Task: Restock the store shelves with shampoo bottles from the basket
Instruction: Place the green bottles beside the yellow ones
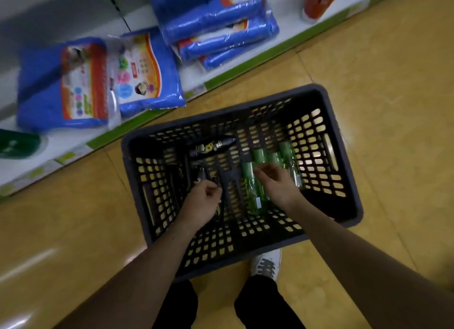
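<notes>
Standing over a dark lattice basket [321, 156] set on the tan floor [380, 83], just beside a low white shelf [292, 21] with a green edge. Reaching down into it with both hands. With the right hand [277, 183], hovering over a row of green bottles [270, 156] lying side by side on the bottom, fingers bent loosely above them; cannot tell whether touching or gripping. With the left hand [204, 203], fingers curled in over dark bottles [217, 209] lying beneath it; cannot tell whether pinching one. Beyond the left hand, toward the far wall, one more black bottle [212, 145] on its side, apart from both hands. On the shelf, blue packs [216, 21].
</notes>
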